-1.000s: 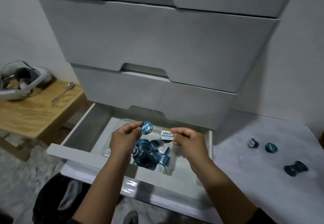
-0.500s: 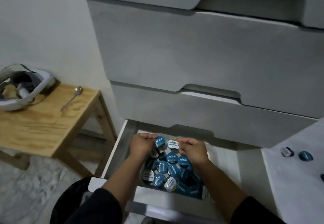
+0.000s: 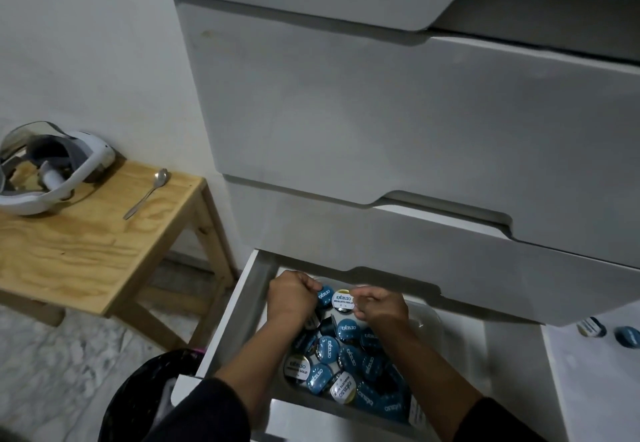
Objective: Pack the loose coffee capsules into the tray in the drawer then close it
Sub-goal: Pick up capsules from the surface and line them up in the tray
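Blue-lidded and white-lidded coffee capsules are filling much of the clear tray [image 3: 427, 317] that is sitting inside the open bottom drawer [image 3: 221, 341]. Both hands are working at the tray's far end. The left hand [image 3: 292, 298] is pinching a blue capsule [image 3: 324, 297] with its grip closed around the rim, and the right hand [image 3: 379, 306] is pinching a white capsule [image 3: 343, 300] the same way. The two capsules are sitting side by side between the grips, touching or nearly so, just above the pile [image 3: 346, 365] that is lying nearer the person than either grip.

Judging by this, the packing is well along but not finished. Most capsules are lying in the tray already, and the pair in hand are about to be set down. Off to the right of the right grip, well apart from it, at least two loose capsules [image 3: 609, 331] are waiting on the white counter [image 3: 595, 389], so more trips are likely needed. The drawer is standing open, so closing it is left for last.

Each held capsule is a short, squat cup, so its axis is running through the lid. Both lids are facing up and slightly toward the camera, with the printed labels readable. In the pile the capsules are pointing every which way, some lids up, some tipped on edge.
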### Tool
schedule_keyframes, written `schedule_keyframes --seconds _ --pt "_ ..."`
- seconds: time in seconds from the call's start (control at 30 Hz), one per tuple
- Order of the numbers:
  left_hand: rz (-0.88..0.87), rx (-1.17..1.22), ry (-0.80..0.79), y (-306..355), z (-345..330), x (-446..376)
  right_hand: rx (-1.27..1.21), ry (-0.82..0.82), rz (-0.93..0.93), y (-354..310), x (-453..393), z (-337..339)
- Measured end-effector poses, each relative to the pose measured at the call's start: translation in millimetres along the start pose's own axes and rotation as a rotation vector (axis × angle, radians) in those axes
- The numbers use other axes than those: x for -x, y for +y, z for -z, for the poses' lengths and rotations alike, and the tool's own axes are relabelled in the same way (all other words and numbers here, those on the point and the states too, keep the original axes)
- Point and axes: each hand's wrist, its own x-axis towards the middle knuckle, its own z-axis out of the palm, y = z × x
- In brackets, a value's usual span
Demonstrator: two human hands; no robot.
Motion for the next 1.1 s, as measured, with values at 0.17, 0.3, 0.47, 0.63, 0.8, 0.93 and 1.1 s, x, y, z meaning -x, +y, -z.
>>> schedule_keyframes --seconds 0.17,0.3,0.47,0.63,0.8,0.93,1.1 --pt "-0.064 -0.22 0.039 2 -7 2 0.057 -0.003 0.027 8 1 0" --pt "-0.151 -0.447 0.05 3 -7 7 0.084 -0.016 0.062 10 4 3" --pt "-0.239 -0.558 0.046 4 -4 13 0.163 -0.023 0.142 14 6 3" --pt "-0.314 -0.509 -0.014 6 8 22 0.379 -0.078 0.296 10 12 6" --pt "-0.444 -0.524 -0.036 -7 23 51 0.645 -0.096 0.443 8 31 6" --pt "-0.444 -0.512 -0.018 -14 28 73 0.78 0.049 0.725 14 57 9" --pt "-0.45 -0.493 0.012 -11 22 97 0.884 0.251 0.91 26 78 10"
